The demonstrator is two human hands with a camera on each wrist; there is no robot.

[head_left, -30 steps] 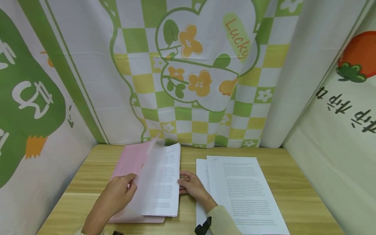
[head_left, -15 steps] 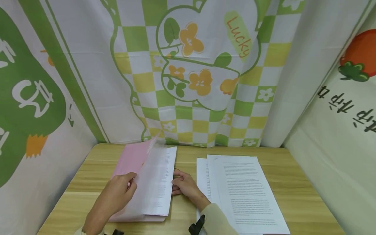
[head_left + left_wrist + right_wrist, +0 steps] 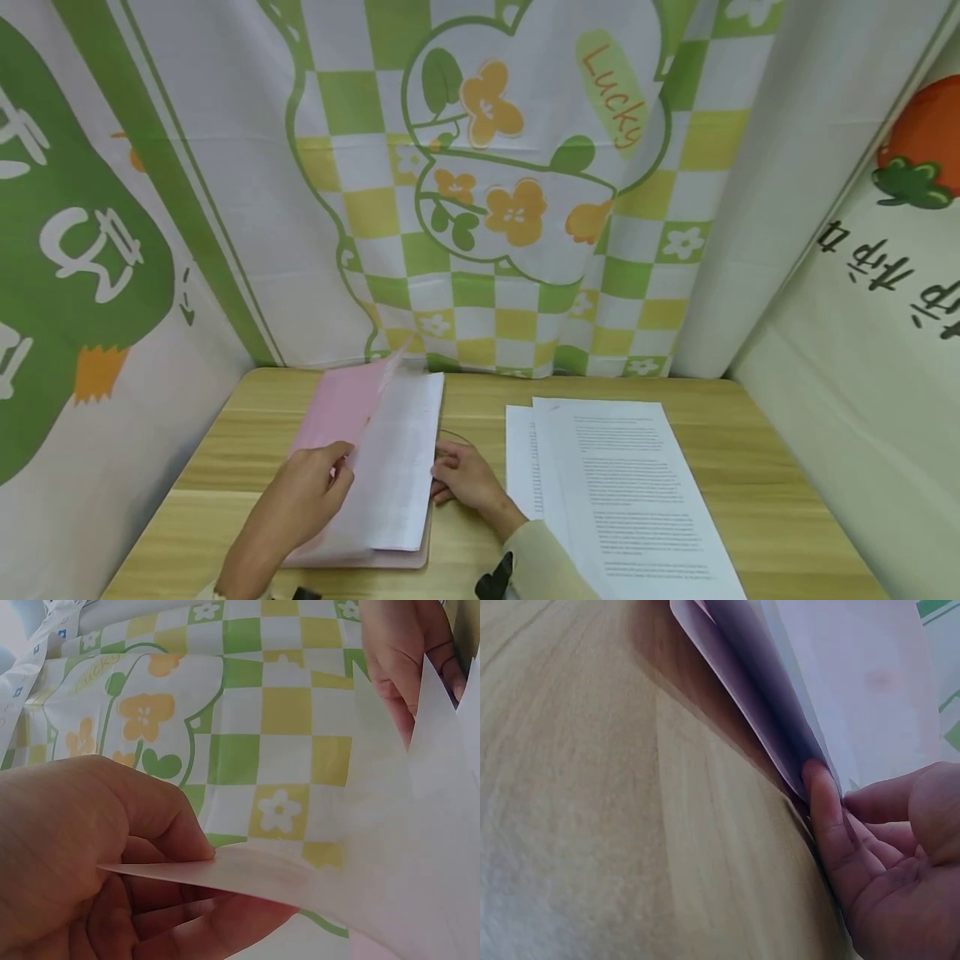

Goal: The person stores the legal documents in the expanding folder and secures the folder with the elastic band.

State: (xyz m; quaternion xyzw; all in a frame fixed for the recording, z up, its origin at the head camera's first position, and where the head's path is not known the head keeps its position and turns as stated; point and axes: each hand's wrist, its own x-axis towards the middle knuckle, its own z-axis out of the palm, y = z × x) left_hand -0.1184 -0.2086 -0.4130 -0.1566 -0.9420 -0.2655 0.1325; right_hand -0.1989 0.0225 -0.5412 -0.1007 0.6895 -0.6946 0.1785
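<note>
A pink folder (image 3: 341, 402) lies on the left part of the table, its translucent cover lifted partway. My left hand (image 3: 311, 487) pinches the edge of that cover between thumb and fingers, as the left wrist view also shows. White printed sheets (image 3: 408, 450) sit inside the folder, partly behind the cover. At their right edge my right hand (image 3: 467, 477) pinches the sheets between thumb and fingers. In the right wrist view the right hand (image 3: 885, 855) holds the paper edge close over the folder's pink back (image 3: 735, 697).
Two overlapping stacks of printed paper (image 3: 637, 492) lie on the right of the wooden table (image 3: 757, 467). A patterned curtain (image 3: 517, 317) hangs behind the table's back edge, and cloth walls (image 3: 847, 400) stand at both sides.
My right hand has moved left with the sheets, which now lie further inside the folder, under the cover. The left hand keeps its grip on the cover nearly in place.
</note>
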